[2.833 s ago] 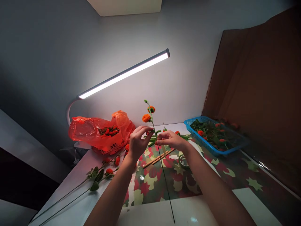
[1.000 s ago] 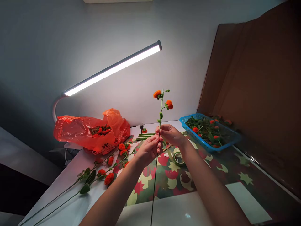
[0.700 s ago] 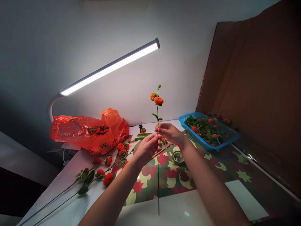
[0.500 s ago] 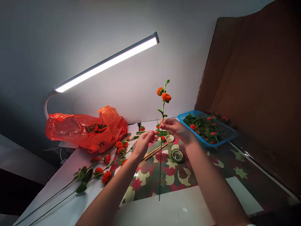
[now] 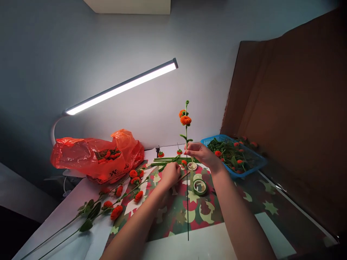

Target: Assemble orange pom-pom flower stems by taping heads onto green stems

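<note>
My right hand (image 5: 199, 153) pinches the thin stem of an artificial flower stalk (image 5: 185, 120), held upright, with orange pompom-like blooms, a green bud on top and small green leaves. A strip of green tape hangs below that hand towards a green tape roll (image 5: 200, 187) on the table. My left hand (image 5: 171, 175) is down at the tabletop by the wooden sticks (image 5: 184, 176), its fingers curled together; whatever lies in them is hidden. Just beyond it are green stems (image 5: 162, 161) and loose orange flower heads (image 5: 179, 152). A pale tape roll (image 5: 192, 166) sits under my right hand.
Finished-looking orange flower stalks (image 5: 116, 212) lie on the left. Behind them is a red plastic bag (image 5: 81, 153) with flowers inside. A blue basket (image 5: 249, 172) of leaves and flowers stands right, beside a cardboard panel (image 5: 284, 108). A lit lamp (image 5: 121, 88) hangs above.
My left hand has moved down from beside the stem to the tabletop. My right hand still holds the flower stalk, now more upright. The camera view has tilted up slightly.
</note>
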{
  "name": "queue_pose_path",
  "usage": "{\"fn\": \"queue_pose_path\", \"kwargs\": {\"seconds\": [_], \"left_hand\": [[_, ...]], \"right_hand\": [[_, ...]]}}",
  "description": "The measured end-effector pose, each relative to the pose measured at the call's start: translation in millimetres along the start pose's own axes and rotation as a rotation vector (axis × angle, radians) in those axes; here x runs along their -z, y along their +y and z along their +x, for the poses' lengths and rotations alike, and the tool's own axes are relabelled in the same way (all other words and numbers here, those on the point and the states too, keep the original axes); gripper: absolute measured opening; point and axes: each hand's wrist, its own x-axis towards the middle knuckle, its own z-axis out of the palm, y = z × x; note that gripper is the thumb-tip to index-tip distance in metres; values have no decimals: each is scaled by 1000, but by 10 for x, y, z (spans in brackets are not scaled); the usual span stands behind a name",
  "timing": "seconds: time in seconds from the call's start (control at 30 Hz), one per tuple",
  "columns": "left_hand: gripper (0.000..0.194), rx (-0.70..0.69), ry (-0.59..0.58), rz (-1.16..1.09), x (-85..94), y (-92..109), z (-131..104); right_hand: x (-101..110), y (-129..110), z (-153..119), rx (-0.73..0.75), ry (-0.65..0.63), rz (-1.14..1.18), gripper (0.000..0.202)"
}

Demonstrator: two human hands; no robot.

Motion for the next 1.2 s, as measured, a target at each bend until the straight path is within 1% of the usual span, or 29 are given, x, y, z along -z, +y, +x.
{"fn": "queue_pose_path", "kwargs": {"seconds": [0.03,0.1,0.17,0.23,0.27,0.3,0.37,0.47,0.53,0.6,0.77,0.93,1.07,1.2], "left_hand": [[26,-4,6,-69,33,44,4],[36,-20,11,-211,112,162,-32],[43,-19,14,-444,181,308,-119],[39,11,34,-776,220,449,-227],[36,20,57,-876,227,507,-277],[33,19,94,-930,229,553,-320],[28,-11,186,-909,224,608,-378],[24,-59,301,-845,218,621,-400],[23,-82,339,-817,222,614,-394],[22,-95,354,-806,228,612,-388],[24,-84,308,-874,240,618,-381],[30,-10,235,-989,250,586,-348],[30,24,228,-1047,242,552,-330],[29,82,163,-1115,230,501,-321]], "right_hand": [[-11,-5,7,1,9,-20,27],[-36,-19,23,-6,47,-68,28],[-64,-27,38,-22,88,-113,29],[-89,-23,49,-37,100,-140,30],[-101,-17,52,-41,102,-141,30],[-112,-10,54,-44,104,-137,30],[-136,4,56,-56,105,-124,29],[-176,20,63,-67,116,-130,28],[-201,25,72,-61,136,-146,28],[-217,30,81,-57,151,-159,28],[-217,32,93,-59,157,-155,28],[-227,9,85,-63,151,-144,27],[-244,-3,85,-67,145,-137,27],[-249,10,86,-59,129,-129,26]]}}
